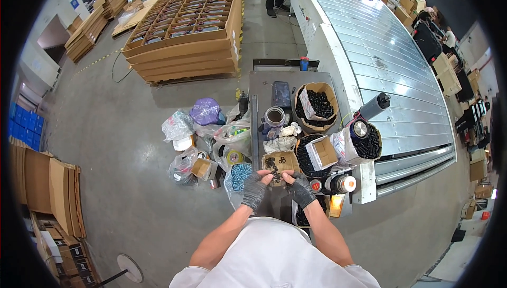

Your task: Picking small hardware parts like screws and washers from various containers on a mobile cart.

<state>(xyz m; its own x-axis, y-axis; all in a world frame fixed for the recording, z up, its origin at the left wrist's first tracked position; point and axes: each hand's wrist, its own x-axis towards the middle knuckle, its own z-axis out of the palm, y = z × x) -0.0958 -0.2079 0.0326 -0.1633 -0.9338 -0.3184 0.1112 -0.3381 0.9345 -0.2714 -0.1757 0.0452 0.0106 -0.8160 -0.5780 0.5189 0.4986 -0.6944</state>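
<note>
Both of my hands wear dark grey fingerless gloves and meet over a shallow cardboard box (290, 160) at the bench's near edge. Small black rings (282, 159) and other little black parts lie in it. My left hand (255, 190) is closed, thumb and fingers pinched at the box's near left side. Opposite it, my right hand (300, 188) is pinched too, its fingertips at the near right side. Dark bits show between the fingertips, too small to tell what either hand holds. Just left of my left hand is a bag of blue screw-like pieces (241, 176).
Cartons of black parts (319, 104) crowd the bench's right side, with a thermos (343, 184) near my right hand. A metal cup (274, 115) stands farther back. Plastic bags (182, 166) sit at left. A roller conveyor (391, 66) runs along the right; a divided carton stack (182, 58) stands beyond.
</note>
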